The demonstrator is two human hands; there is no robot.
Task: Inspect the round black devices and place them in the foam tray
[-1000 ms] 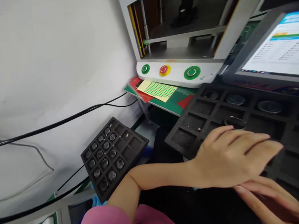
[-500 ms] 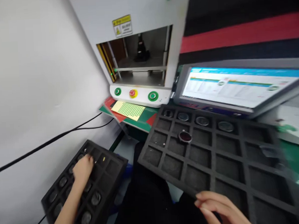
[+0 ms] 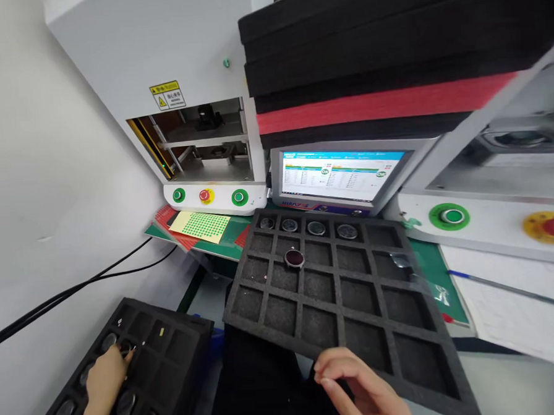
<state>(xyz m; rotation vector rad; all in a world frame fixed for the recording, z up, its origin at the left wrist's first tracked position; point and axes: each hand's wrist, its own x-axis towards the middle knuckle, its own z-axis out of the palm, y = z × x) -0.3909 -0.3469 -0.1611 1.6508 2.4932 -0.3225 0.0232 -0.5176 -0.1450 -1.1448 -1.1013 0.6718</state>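
Observation:
My left hand [image 3: 104, 382] reaches down into a small black foam tray [image 3: 173, 349] at the lower left. Its fingertips rest on a round glass part [image 3: 125, 348] in one cell; whether they grip it is unclear. Other round parts fill nearby cells. My right hand [image 3: 356, 390] hovers at the near edge of a large black foam tray [image 3: 341, 328], fingers loosely curled and holding nothing. That tray holds several round parts in its back row [image 3: 316, 228], and a dark reddish one [image 3: 294, 258] sits on a divider.
Behind the trays stand a white machine [image 3: 199, 143] with green buttons and a red stop button [image 3: 205, 195], a lit monitor [image 3: 338, 174], stacked foam sheets [image 3: 389, 47] and a green-dot sticker sheet [image 3: 201, 226]. A second machine [image 3: 491, 221] is at the right. Black cables [image 3: 77, 286] run along the left wall.
My left hand left the large tray and went down to the small tray at lower left. The view lifted and swung right. My right hand stays at the large tray's near edge.

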